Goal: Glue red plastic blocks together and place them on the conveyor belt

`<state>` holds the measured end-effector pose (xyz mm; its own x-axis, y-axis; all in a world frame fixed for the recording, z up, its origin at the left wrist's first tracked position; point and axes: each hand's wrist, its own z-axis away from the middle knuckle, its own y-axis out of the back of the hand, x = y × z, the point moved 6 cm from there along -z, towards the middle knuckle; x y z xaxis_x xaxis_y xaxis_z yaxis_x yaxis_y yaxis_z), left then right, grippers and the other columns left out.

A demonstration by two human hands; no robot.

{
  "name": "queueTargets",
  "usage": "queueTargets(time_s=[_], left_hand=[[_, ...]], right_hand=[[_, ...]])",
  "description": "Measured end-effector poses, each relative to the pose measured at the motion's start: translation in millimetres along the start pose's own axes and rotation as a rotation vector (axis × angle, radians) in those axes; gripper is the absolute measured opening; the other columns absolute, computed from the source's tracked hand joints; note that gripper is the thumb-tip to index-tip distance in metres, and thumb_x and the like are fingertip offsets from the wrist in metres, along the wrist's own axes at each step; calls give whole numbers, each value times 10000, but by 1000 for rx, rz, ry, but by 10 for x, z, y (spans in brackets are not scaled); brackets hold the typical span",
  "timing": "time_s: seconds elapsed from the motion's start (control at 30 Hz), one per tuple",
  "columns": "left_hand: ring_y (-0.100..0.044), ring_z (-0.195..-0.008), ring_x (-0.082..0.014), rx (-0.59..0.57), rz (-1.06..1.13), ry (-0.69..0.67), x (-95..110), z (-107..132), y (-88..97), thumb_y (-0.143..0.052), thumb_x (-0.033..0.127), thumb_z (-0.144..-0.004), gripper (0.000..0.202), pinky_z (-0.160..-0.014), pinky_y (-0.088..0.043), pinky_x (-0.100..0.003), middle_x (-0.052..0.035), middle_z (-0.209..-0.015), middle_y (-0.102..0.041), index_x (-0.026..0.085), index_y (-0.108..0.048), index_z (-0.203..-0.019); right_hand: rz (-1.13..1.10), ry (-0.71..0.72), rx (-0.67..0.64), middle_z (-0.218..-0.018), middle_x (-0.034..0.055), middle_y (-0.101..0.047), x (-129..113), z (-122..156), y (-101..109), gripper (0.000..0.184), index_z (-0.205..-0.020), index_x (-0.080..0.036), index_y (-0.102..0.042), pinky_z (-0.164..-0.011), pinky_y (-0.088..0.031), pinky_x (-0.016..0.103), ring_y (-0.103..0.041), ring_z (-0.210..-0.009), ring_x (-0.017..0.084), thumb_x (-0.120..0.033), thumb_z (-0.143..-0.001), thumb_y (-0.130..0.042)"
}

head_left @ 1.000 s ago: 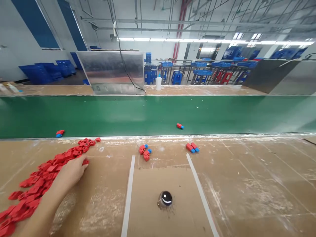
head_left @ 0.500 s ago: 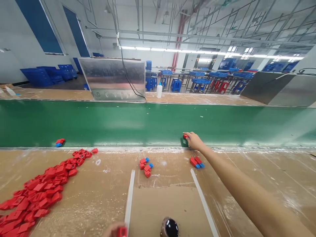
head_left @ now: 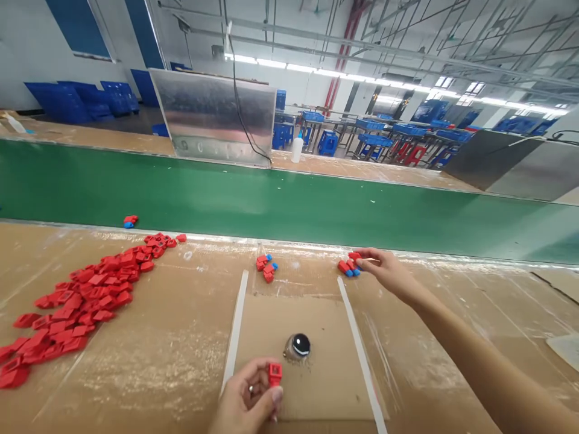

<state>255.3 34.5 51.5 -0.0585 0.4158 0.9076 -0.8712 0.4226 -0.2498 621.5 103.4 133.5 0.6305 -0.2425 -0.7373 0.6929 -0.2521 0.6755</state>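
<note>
- While the left hand clenches a small red part between thumb and fingers, the part sits just above the cardboard sheet, at 7 o'clock from the black dome.
- That grip looks good: the fingertips take the part by its edges, which leaves its square face turned up and open to view.
- The right hand is half open at 1 o'clock from the dome, its fingertips at a red piece. I cannot tell whether they are gripping it or have just let go.
- Just below those fingertips, a red-and-blue pair lies on the bench; working this lightly avoids nudging the pair out of place.
- A smaller red-and-blue cluster lies at 12 o'clock from the dome, just beyond the sheet.
- The long red heap spreads from 9 to 11 o'clock, well apart from both hands.
- Two white strips flank the sheet at 10 and 2 o'clock, marking a tidy lane.
- Beyond the bench runs the green belt, with one lone piece on it at 11 o'clock.
</note>
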Motion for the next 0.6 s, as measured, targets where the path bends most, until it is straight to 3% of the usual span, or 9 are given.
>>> queueTargets(time_s=[0.13,0.27,0.4,0.6], left_hand=[[-526,-715,-136,-47,-130,-57,16,66,-149,-694,396,-816,311,-667,-439,-237,-5,-777,-585,160,-662,-1015],[-542,-736,-143,-59,-275,-130,61,152,-185,-630,351,-868,215,-686,-441,-238,-19,-824,-622,174,-645,-989],[-562,-741,-148,-64,-358,-188,117,218,-203,-612,308,-879,155,-703,-456,-239,-15,-829,-635,187,-642,-971],[-574,-733,-140,-64,-399,-220,177,282,-249,-608,242,-870,105,-680,-446,-224,2,-806,-630,191,-644,-954]], right_hand=[[-132,205,-97,-1057,85,-695,-306,884,-317,329,-1168,-204,-606,-847,-555,376,-676,-939,226,-423,-926,-570],[17,395,-17,-1069,89,-644,-538,1416,-631,245,-1162,-210,-608,-798,-544,357,-649,-918,206,-351,-978,-528],[122,514,4,-1059,66,-634,-707,1630,-805,222,-1199,-221,-576,-771,-519,317,-634,-867,180,-286,-991,-529],[178,575,-25,-1050,54,-633,-807,1718,-847,181,-1161,-221,-577,-762,-499,290,-623,-864,172,-247,-984,-551]])
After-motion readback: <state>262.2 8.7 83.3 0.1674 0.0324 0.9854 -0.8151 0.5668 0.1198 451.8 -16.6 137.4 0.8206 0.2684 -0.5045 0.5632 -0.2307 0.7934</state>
